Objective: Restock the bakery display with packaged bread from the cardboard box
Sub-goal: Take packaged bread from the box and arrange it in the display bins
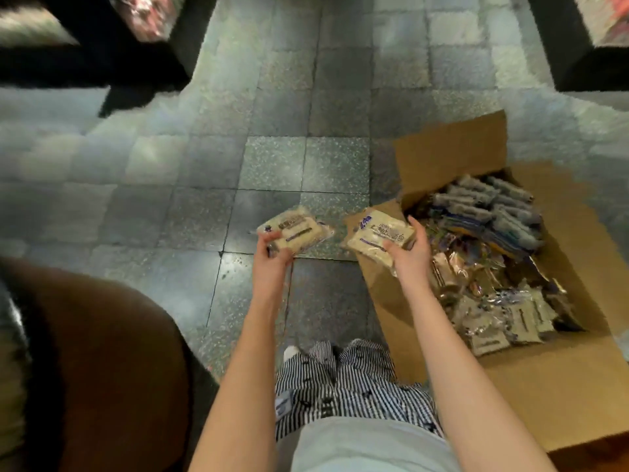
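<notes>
An open cardboard box [452, 155] stands on the floor at the right, filled with several clear-wrapped bread packs [500, 311]. My left hand [274, 253] grips one pale bread pack [297, 229] by its near end, above the floor tiles left of the box. A second pale bread pack [377, 238] with dark printing is held in my right hand [410, 257], fingers curled round its right edge, over the box's left flap.
Grey tiled floor [272, 148] spreads ahead. Dark display stands sit at the top left [102, 63] and top right [578, 63]. A brown rounded surface [102, 352] fills the lower left. My striped trousers [340, 386] are below.
</notes>
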